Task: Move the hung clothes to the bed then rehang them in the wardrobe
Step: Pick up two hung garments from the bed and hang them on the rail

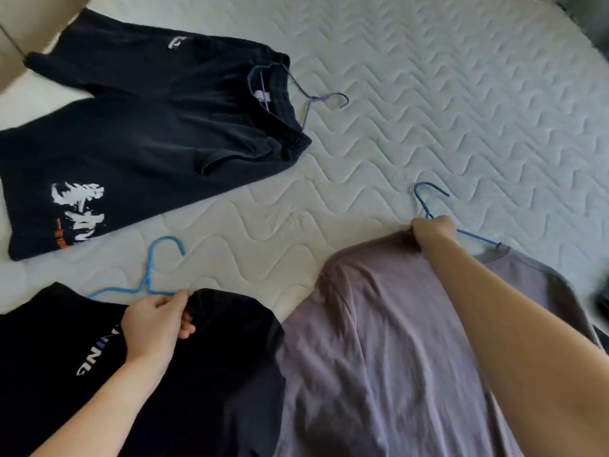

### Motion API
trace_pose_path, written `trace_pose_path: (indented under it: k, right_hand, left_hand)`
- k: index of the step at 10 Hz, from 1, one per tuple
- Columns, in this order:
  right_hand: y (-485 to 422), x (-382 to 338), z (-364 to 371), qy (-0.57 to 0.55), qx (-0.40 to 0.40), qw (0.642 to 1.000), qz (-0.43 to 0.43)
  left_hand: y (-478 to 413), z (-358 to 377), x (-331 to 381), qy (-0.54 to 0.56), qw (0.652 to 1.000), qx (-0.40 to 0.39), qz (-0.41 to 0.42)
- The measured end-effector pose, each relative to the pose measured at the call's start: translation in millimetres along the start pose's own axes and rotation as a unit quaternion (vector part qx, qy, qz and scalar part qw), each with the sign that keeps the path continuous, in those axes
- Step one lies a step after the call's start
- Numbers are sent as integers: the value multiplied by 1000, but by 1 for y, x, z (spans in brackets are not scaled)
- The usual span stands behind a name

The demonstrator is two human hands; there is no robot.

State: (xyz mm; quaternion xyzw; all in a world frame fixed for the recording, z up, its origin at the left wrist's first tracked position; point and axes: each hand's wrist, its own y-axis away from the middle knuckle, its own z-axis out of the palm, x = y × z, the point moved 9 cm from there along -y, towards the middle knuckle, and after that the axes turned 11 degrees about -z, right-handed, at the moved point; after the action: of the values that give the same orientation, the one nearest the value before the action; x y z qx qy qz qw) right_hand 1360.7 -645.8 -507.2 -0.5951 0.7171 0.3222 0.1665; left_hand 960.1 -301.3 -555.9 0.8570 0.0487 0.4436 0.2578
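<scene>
Left hand [158, 321], fingers curled and thumb pressed against them, pinches the neckline of a black cotton T-shirt with white lettering [204, 374], right where a light blue wire hanger [150, 280] slips into the collar. That hanger's hook lies flat on the bed, pointing away from the person. The black T-shirt is spread on the near left part of the bed.

Right hand [431, 230] is closed in a fist around the bunched collar of a mauve cotton T-shirt [379, 341]. The neck of a darker blue wire hanger [428, 201] comes out of the fist. Its hook rests beyond the knuckles, and one wire shoulder runs to the right along the neckline. The mauve T-shirt lies just beside the black one, their edges touching.

Farther off, at the upper left, dark navy shorts with a white and orange print [115, 153] lie spread flat, a lavender wire hanger [316, 99] sticking out of the waistband. All three garments rest on a white quilted mattress with a wavy stitch [445, 110].
</scene>
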Motion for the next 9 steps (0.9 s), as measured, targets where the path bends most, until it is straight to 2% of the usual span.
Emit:
trace_pose_path:
  k: [2,3,4,5,6,7,8,9]
  right_hand:
    - [77,-28,-16,-137,-27,990,14]
    - [136,-35,-59,-264,19,964,-36]
    - [202,-13,-108,-291,4,956,-30]
    - [259,4,-161,-355,24,934,-17]
    - [324,-15,-206,-368,25,928,-47]
    - [361,-30,-253,-441,19,896,-43]
    - [408,-73,-294,-457,-76,886,14]
    - [455,-121,-332,-508,-128,849,-65]
  left_hand:
    - [23,-11,22,25,997,-38,-70]
    - [60,-43,58,40,997,-26,-60]
    - [112,-87,88,66,996,-25,-61]
    - [168,-132,116,47,997,-43,-33]
    - [223,-172,148,18,997,-69,2]
    - [268,-215,173,2,998,-69,4]
    - [309,-268,197,23,998,-65,8]
    - [347,-320,221,43,997,-58,32]
